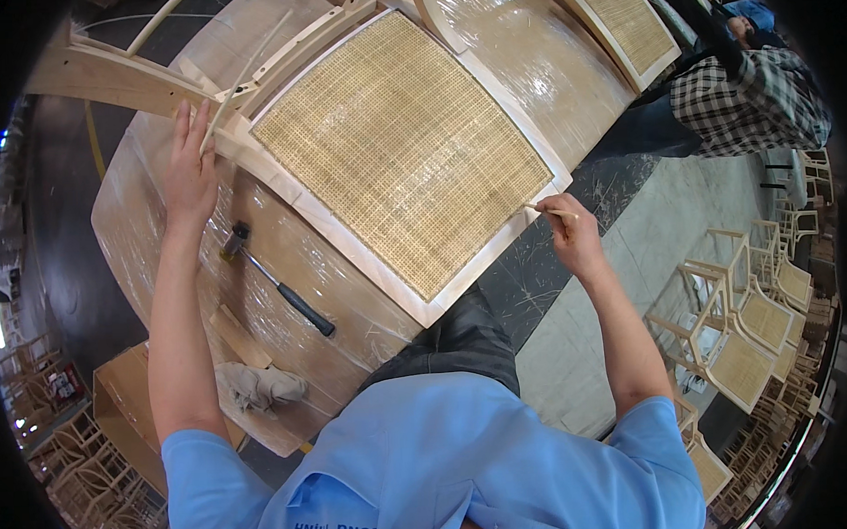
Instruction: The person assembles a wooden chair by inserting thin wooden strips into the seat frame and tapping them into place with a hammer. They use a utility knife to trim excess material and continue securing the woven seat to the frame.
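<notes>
A chair seat with a woven cane panel (401,153) in a pale wooden frame (353,256) lies tilted before me on a plastic-wrapped table. My left hand (192,175) is at the seat's left corner, its fingers stretched along the wood of the chair. A long, thin pale strip (249,70) runs up and away from between its thumb and forefinger. At the seat's right corner, my right hand (573,233) is closed round a thin wooden stick (545,209). The stick's tip meets the edge of the cane, near the frame's border.
On the plastic-covered table (128,214) lie a hammer (280,283), a wood offcut (239,336) and a crumpled grey cloth (260,385). Another caned seat (625,24) stands at the far right, near a person in a checked shirt (749,99). Several chairs (740,365) crowd the floor at right.
</notes>
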A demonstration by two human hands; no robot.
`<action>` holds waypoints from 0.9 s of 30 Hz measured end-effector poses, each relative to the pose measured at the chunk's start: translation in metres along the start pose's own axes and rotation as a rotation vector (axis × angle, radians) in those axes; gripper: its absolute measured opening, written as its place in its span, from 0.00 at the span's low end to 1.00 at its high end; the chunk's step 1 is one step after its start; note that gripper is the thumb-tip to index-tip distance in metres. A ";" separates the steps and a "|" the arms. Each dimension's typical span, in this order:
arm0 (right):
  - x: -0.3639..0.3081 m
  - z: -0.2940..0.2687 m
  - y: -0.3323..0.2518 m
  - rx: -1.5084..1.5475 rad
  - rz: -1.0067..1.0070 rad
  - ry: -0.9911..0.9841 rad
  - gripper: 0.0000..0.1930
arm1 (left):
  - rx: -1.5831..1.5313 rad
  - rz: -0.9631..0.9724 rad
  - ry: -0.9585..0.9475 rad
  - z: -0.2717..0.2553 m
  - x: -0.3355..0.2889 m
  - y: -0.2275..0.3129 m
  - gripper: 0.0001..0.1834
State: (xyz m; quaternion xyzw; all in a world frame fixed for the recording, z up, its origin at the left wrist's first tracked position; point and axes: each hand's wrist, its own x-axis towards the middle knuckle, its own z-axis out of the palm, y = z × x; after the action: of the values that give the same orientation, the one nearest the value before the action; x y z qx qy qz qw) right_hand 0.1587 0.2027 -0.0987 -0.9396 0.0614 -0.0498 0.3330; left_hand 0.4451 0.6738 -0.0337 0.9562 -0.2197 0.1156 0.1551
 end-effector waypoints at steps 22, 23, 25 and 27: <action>0.014 -0.003 0.030 0.385 0.254 -0.013 0.08 | 0.021 -0.054 -0.040 -0.001 0.002 0.008 0.28; 0.017 -0.003 0.029 0.435 0.302 -0.023 0.08 | 0.014 -0.063 -0.045 -0.001 0.001 0.007 0.28; 0.023 -0.002 0.029 0.537 0.398 -0.043 0.08 | 0.019 -0.064 -0.043 -0.002 0.001 0.006 0.28; 0.023 -0.002 0.038 0.675 0.470 -0.019 0.08 | 0.012 -0.055 -0.035 0.000 0.002 0.007 0.28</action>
State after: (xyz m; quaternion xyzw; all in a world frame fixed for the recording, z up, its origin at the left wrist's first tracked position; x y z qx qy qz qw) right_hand 0.1775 0.1683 -0.1199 -0.7385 0.2512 0.0189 0.6254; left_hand 0.4441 0.6673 -0.0313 0.9646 -0.1953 0.0958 0.1487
